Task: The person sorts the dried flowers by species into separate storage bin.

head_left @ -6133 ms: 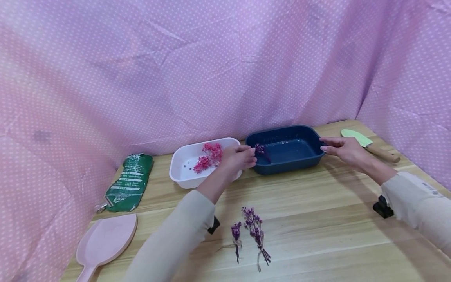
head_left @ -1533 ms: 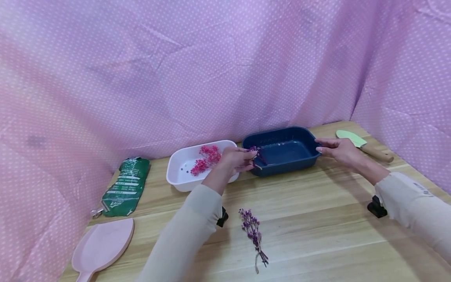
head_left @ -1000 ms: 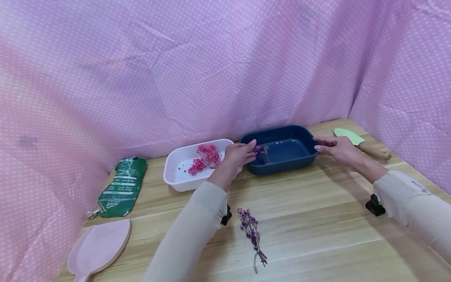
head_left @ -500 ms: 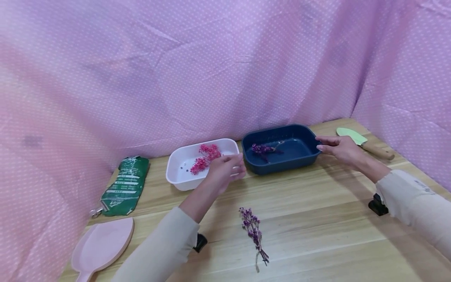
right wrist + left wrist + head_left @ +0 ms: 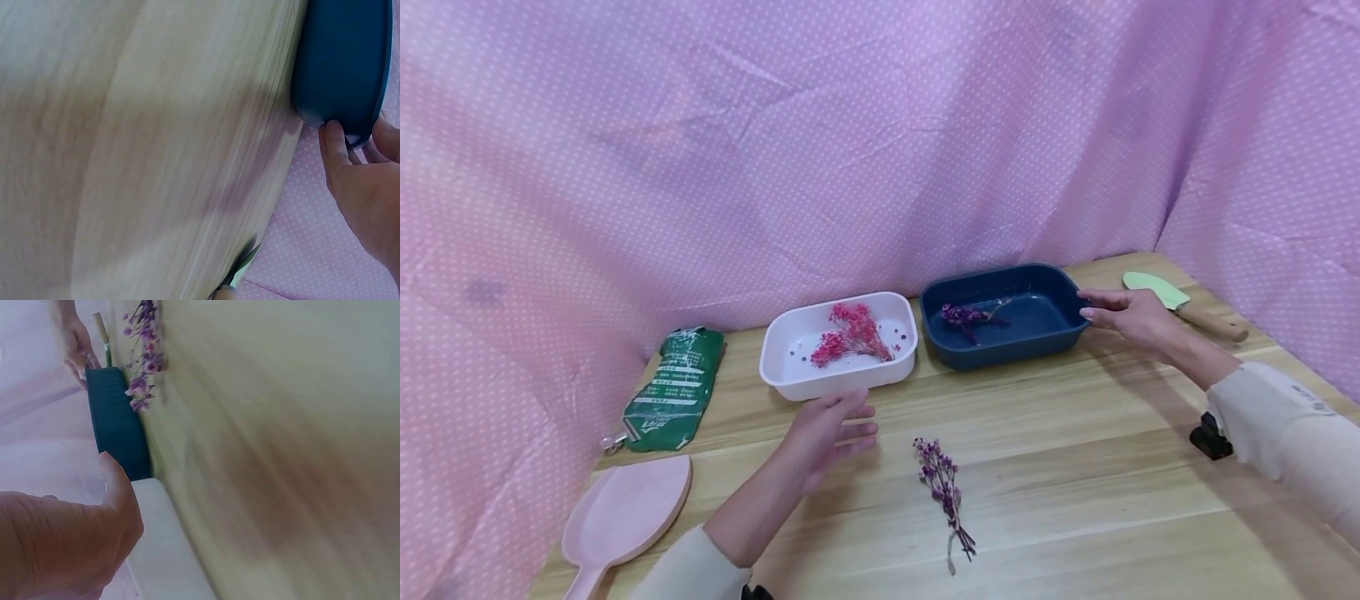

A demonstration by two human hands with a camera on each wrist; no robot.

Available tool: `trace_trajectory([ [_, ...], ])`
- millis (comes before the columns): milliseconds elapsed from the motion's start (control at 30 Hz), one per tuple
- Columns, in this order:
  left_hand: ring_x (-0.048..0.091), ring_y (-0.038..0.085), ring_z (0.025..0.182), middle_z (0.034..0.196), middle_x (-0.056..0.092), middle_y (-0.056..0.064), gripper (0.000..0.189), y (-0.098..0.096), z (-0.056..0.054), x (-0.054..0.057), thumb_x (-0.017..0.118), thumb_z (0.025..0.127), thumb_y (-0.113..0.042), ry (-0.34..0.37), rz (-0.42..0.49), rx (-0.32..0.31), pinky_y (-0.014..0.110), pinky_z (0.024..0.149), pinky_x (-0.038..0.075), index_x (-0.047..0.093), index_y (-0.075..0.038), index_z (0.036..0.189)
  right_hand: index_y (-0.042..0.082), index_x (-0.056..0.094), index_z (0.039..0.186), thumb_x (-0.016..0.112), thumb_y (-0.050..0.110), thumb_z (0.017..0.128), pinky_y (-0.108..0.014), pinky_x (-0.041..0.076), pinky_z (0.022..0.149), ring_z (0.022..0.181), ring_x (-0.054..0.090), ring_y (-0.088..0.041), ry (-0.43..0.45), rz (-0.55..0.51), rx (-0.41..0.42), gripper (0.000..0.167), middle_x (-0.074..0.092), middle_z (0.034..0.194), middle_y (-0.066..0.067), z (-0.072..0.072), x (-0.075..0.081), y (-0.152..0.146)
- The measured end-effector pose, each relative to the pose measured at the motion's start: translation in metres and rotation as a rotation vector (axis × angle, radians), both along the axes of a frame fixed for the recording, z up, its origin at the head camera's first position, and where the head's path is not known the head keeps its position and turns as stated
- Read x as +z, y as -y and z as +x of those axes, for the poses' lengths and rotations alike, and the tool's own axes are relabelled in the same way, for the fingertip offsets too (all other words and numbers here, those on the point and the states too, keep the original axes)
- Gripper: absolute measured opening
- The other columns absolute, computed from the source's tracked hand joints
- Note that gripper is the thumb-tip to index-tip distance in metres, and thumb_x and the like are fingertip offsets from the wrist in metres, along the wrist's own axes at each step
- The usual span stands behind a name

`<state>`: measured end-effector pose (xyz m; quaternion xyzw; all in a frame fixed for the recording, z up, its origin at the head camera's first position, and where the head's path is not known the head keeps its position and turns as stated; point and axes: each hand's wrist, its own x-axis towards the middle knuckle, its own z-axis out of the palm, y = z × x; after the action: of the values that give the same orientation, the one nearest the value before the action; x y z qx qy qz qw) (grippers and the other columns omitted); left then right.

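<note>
My left hand (image 5: 831, 437) hangs just in front of the white tub (image 5: 808, 387), fingers loosely bent and nothing in them. A bunch of pink dried flowers (image 5: 853, 333) lies inside that tub. At the back, the dark blue tub (image 5: 1007, 352) holds small purple dried flower bunches (image 5: 964, 315) at its left end. My right hand (image 5: 1138, 323) holds the right end of the blue tub; in the right wrist view its thumb and fingers (image 5: 335, 140) bear on the rounded end wall. One purple bunch tied with string (image 5: 942, 483) lies on the table, right of my left hand.
A green printed bag (image 5: 677, 387) and a pink scoop (image 5: 628, 508) lie along the left edge. A trowel (image 5: 1157, 289) with a light green blade and wooden handle lies at the back right. Pink dotted cloth (image 5: 850, 150) hangs behind the wooden table.
The smaller purple bunch went from the table into the blue tub. My left hand released it there and drew back left and toward me. The right hand stays at the tub's end.
</note>
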<state>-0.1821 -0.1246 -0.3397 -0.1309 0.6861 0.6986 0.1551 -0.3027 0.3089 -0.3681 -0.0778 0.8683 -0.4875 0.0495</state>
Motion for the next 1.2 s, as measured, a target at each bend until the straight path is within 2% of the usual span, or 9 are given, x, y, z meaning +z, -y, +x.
trace_trajectory([
  [233, 0.065, 0.030, 0.098, 0.128, 0.053, 0.030, 0.057, 0.008, 0.024, -0.012, 0.061, 0.095, -0.031, 0.054, 0.006, -0.048, 0.038, 0.084, 0.056, 0.045, 0.009, 0.132, -0.003, 0.040, 0.143, 0.057, 0.027, 0.097, -0.006, 0.045, 0.075, 0.090, 0.052, 0.018, 0.007, -0.003, 0.004, 0.057, 0.039, 0.143, -0.026, 0.000, 0.000, -0.001],
  [433, 0.066, 0.029, 0.095, 0.121, 0.058, 0.028, 0.059, 0.010, 0.039, -0.020, 0.064, 0.093, -0.031, 0.071, 0.046, -0.119, 0.041, 0.083, 0.056, 0.045, 0.011, 0.130, -0.002, 0.041, 0.143, 0.057, 0.029, 0.097, -0.006, 0.045, 0.075, 0.090, 0.050, 0.019, 0.002, 0.011, 0.002, 0.057, 0.040, 0.142, -0.026, 0.000, 0.000, -0.001],
  [633, 0.067, 0.026, 0.089, 0.110, 0.063, 0.024, 0.055, 0.007, 0.047, -0.024, 0.063, 0.093, -0.033, 0.087, 0.056, -0.204, 0.042, 0.082, 0.056, 0.050, 0.010, 0.125, -0.001, 0.039, 0.145, 0.056, 0.030, 0.098, -0.005, 0.043, 0.076, 0.091, 0.048, 0.020, 0.025, 0.027, 0.009, 0.059, 0.038, 0.144, -0.025, 0.000, 0.000, -0.001],
  [900, 0.067, 0.022, 0.082, 0.104, 0.065, 0.020, 0.054, -0.004, 0.051, -0.029, 0.062, 0.093, -0.038, 0.123, 0.032, -0.304, 0.043, 0.078, 0.057, 0.054, 0.010, 0.119, 0.002, 0.040, 0.145, 0.056, 0.034, 0.097, -0.005, 0.042, 0.077, 0.097, 0.048, 0.017, 0.025, 0.062, 0.005, 0.060, 0.040, 0.144, -0.023, -0.001, 0.001, 0.000],
  [1067, 0.066, 0.020, 0.076, 0.098, 0.067, 0.018, 0.054, -0.016, 0.053, -0.033, 0.064, 0.092, -0.040, 0.112, -0.054, -0.322, 0.039, 0.072, 0.059, 0.058, 0.009, 0.113, 0.001, 0.040, 0.145, 0.057, 0.034, 0.097, -0.005, 0.043, 0.076, 0.096, 0.047, 0.018, 0.020, 0.060, 0.003, 0.060, 0.040, 0.144, -0.024, 0.000, 0.002, 0.000],
  [1200, 0.064, 0.017, 0.065, 0.083, 0.068, 0.011, 0.053, -0.031, 0.053, -0.034, 0.070, 0.084, -0.048, 0.050, -0.251, -0.319, 0.034, 0.061, 0.058, 0.066, 0.002, 0.100, -0.001, 0.040, 0.144, 0.057, 0.031, 0.097, -0.005, 0.043, 0.075, 0.091, 0.046, 0.021, 0.007, 0.051, 0.004, 0.058, 0.041, 0.142, -0.025, 0.001, 0.002, 0.000],
])
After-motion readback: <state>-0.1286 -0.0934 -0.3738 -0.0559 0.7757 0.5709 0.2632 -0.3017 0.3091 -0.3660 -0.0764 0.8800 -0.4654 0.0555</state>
